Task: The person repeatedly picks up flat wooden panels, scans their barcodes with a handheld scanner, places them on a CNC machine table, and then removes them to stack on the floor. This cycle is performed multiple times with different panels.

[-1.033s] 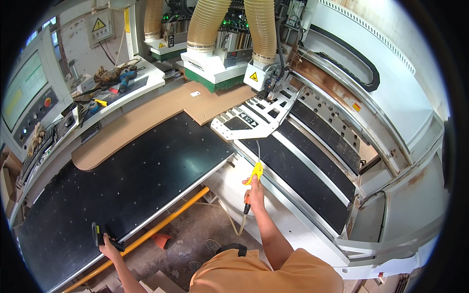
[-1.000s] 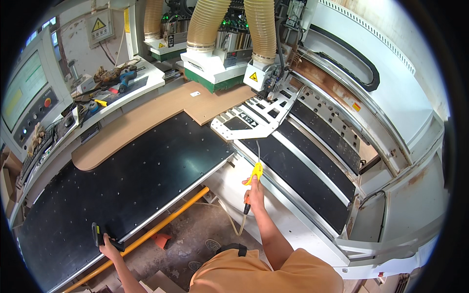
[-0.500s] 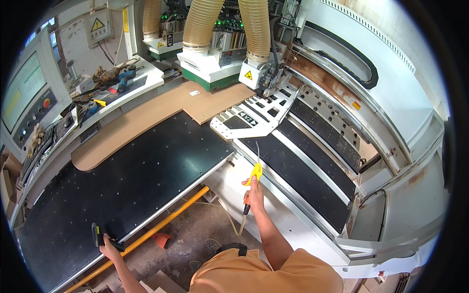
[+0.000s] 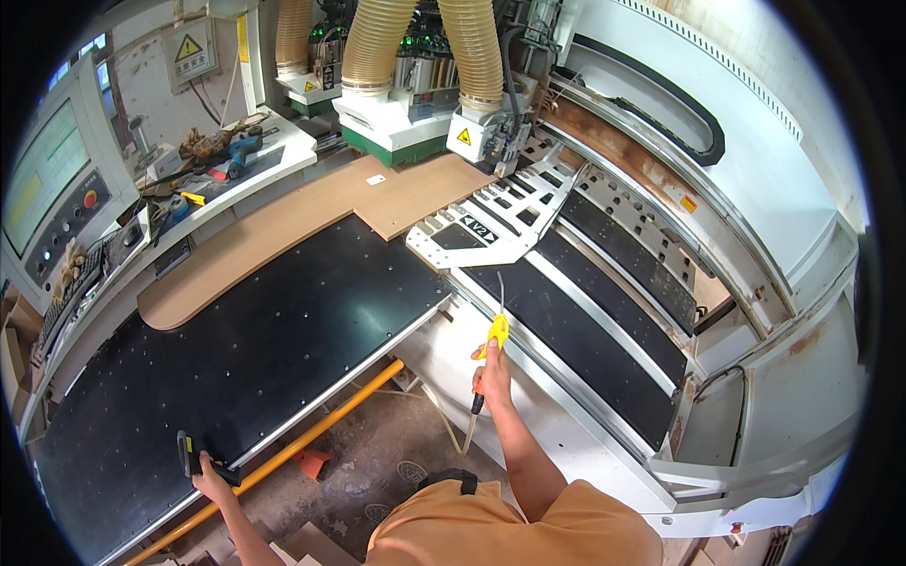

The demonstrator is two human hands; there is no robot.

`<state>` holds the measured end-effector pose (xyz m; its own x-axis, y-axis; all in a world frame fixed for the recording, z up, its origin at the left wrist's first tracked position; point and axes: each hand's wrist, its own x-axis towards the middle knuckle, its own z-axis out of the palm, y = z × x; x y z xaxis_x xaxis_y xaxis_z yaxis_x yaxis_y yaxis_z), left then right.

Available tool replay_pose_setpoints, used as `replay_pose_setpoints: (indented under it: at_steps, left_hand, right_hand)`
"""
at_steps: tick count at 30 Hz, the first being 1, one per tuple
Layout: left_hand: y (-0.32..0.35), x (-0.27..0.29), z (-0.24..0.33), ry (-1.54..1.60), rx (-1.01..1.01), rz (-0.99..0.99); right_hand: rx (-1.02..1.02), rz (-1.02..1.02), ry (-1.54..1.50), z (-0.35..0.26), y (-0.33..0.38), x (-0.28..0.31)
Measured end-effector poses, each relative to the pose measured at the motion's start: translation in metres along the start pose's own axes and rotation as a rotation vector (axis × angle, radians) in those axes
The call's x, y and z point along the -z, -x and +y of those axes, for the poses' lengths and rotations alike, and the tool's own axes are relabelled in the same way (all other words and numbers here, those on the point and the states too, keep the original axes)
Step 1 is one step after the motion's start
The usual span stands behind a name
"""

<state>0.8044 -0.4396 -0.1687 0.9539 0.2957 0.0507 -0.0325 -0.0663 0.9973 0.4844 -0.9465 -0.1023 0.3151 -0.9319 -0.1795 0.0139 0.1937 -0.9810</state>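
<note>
In my right hand [image 4: 493, 375] is a yellow air blow gun [image 4: 497, 330], its thin bent nozzle pointing away from me. A pale hose [image 4: 466, 436] hangs from its orange and black coupling. My left hand [image 4: 209, 481] is closed round the handle of a black handheld scanner [image 4: 185, 455] at the near left edge of the black table [image 4: 255, 349]. Beyond lies a brown board [image 4: 255, 231] with a rounded left end and a notch, a small white label [image 4: 376, 179] on it. Its far right part reaches under the machine head.
The machine head [image 4: 396, 132] with ribbed dust hoses [image 4: 377, 47] stands at the back. A white slotted conveyor plate [image 4: 486, 226] lies right of the board. At left are a control screen [image 4: 47, 174] and a cluttered shelf with a drill [image 4: 243, 154]. A yellow rail [image 4: 321, 426] runs along the near edge.
The machine head and its hoses have shifted slightly to the left over the board. My right hand and the blow gun have moved barely; my left hand stays in place.
</note>
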Motion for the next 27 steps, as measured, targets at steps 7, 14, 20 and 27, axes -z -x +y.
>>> replay_pose_setpoints:
  at_steps: [7,14,20,27]
  left_hand:
    - [-0.0002,-0.0003,-0.0001,0.001,-0.011,-0.007]
    - [0.0001,0.0015,-0.0024,0.011,-0.002,-0.018]
    - [-0.0013,0.0028,-0.0044,-0.005,0.001,-0.023]
    - [-0.0015,0.0012,-0.0048,0.02,0.004,-0.015]
  right_hand:
    - [-0.007,0.008,-0.018,-0.0037,0.0044,0.0011]
    - [0.001,0.025,-0.007,-0.0035,0.0053,0.0018]
    - [0.01,0.02,-0.01,-0.0038,0.0062,0.0028]
    - [0.001,0.015,-0.003,-0.0052,0.0082,0.0014]
